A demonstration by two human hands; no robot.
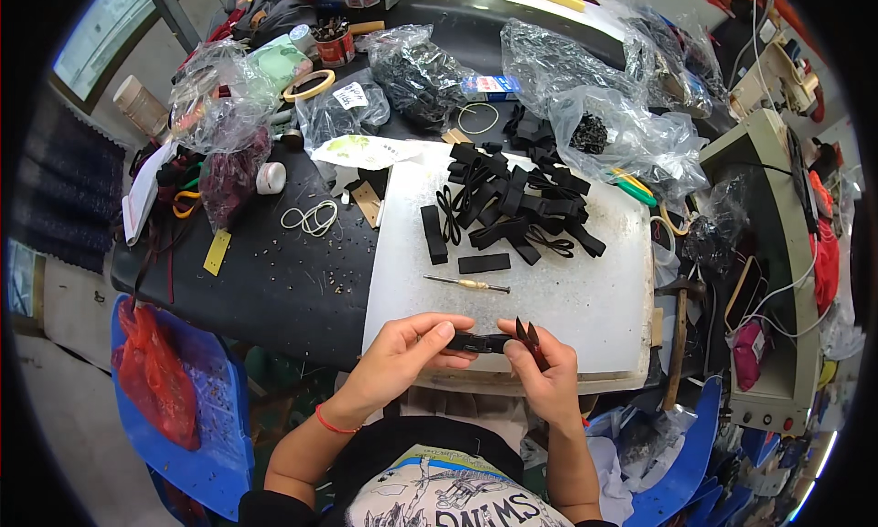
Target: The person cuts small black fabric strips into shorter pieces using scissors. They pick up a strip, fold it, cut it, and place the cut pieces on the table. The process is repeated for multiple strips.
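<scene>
Above the near edge of a white board (409,285), a short black strap with what looks like a small black buckle (478,343) is stretched between my hands. My left hand (400,355) is closed on its left end, thumb on top. My right hand (547,367) pinches the other end and also holds black thread snips (528,332), blades pointing up. Just beyond my fingers lies a thin screwdriver-like tool (469,284) with a pale yellow handle. Farther back on the board sits a pile of folded black straps (512,202), with one flat black strip (484,263) in front.
Clear plastic bags (631,134) crowd the far side. Green-and-orange-handled scissors (633,187) rest at the board's right edge, near a hammer (679,339). On the left are a cord coil (311,218), a tape roll (309,85) and a blue chair (219,390) with a red bag (157,371).
</scene>
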